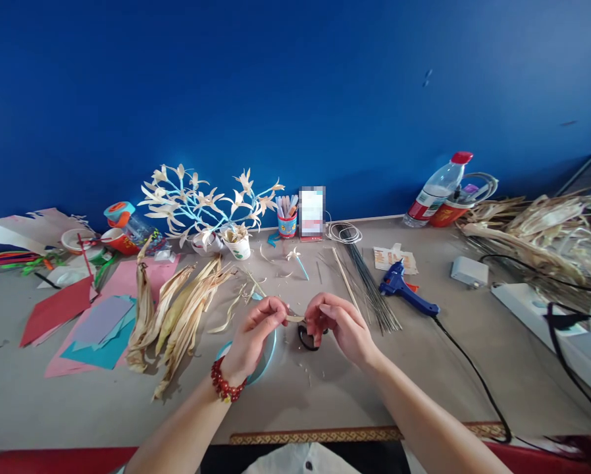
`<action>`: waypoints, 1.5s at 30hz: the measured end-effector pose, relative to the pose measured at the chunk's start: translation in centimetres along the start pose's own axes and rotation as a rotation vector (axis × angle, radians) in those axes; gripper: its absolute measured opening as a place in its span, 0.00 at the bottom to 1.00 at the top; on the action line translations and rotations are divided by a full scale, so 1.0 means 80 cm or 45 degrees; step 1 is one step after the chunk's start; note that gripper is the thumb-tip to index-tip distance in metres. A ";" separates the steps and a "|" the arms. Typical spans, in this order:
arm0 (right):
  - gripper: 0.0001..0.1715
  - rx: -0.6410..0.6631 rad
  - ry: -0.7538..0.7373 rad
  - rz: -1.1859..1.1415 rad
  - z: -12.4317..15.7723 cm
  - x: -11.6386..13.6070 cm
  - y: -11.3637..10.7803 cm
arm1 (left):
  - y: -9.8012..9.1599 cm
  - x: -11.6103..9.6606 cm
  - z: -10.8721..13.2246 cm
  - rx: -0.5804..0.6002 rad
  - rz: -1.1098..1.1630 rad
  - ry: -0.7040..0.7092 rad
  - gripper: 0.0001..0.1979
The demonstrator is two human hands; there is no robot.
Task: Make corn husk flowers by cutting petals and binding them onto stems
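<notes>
Between my two hands a thin, pale strip of dried corn husk is stretched above the table. One end is pinched in the fingertips of my left hand, which wears a red bead bracelet at the wrist. The other end meets the bent fingers of my right hand. Under the right fingers lies a black looped handle, mostly hidden. A light blue ring-shaped roll is partly covered by my left hand. Whole dried corn husks lie left of it. Behind my hands rests a small husk flower on a blue stem.
A blue hot glue gun, its cord trailing forward, and dark wires lie to the right. Cups of husk flowers, a pen cup and a phone stand behind. Coloured paper lies left; a bottle leans at back right.
</notes>
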State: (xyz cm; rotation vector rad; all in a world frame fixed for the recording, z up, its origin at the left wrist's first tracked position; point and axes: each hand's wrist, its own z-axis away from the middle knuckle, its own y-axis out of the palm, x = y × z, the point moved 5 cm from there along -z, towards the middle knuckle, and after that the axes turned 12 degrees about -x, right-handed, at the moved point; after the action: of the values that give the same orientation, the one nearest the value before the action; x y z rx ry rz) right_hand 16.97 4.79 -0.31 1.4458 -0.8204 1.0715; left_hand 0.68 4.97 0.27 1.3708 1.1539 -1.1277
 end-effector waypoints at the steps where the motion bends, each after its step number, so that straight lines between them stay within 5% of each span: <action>1: 0.16 0.000 0.007 0.005 0.000 -0.001 0.000 | 0.000 0.001 -0.001 -0.004 0.016 0.000 0.11; 4: 0.16 -0.041 -0.024 0.093 -0.001 0.001 0.000 | 0.000 0.000 0.000 -0.037 -0.004 0.005 0.10; 10: 0.13 -0.431 -0.241 0.335 -0.016 0.005 -0.027 | -0.026 -0.021 -0.004 -0.214 -0.513 0.098 0.10; 15: 0.11 -0.195 -0.265 0.762 -0.018 -0.010 -0.015 | -0.022 -0.042 -0.050 -0.089 -1.022 0.542 0.09; 19: 0.10 -0.162 -0.407 0.937 -0.013 -0.002 -0.005 | 0.000 -0.004 -0.099 0.069 -1.356 0.591 0.09; 25: 0.10 -0.209 -0.494 1.033 -0.015 0.011 -0.008 | 0.009 0.044 -0.126 0.051 -1.487 0.646 0.09; 31: 0.09 -0.366 -0.554 1.045 -0.017 0.023 -0.028 | -0.036 0.018 -0.134 -0.020 -1.540 0.678 0.13; 35: 0.10 -0.313 -0.534 1.170 -0.020 0.023 -0.027 | -0.064 -0.002 -0.113 0.119 -1.560 0.677 0.11; 40: 0.11 -0.242 -0.471 1.239 -0.022 0.014 -0.021 | -0.064 0.005 -0.085 0.371 -1.823 0.896 0.14; 45: 0.13 -0.207 -0.426 1.252 -0.029 0.003 -0.024 | -0.057 0.018 -0.097 0.441 -1.866 1.021 0.08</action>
State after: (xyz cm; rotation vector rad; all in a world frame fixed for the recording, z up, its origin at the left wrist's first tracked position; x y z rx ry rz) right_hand 18.39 7.34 -0.81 1.0731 -1.9266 1.4257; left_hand -3.22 13.11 -1.01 1.1250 2.8974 -1.8388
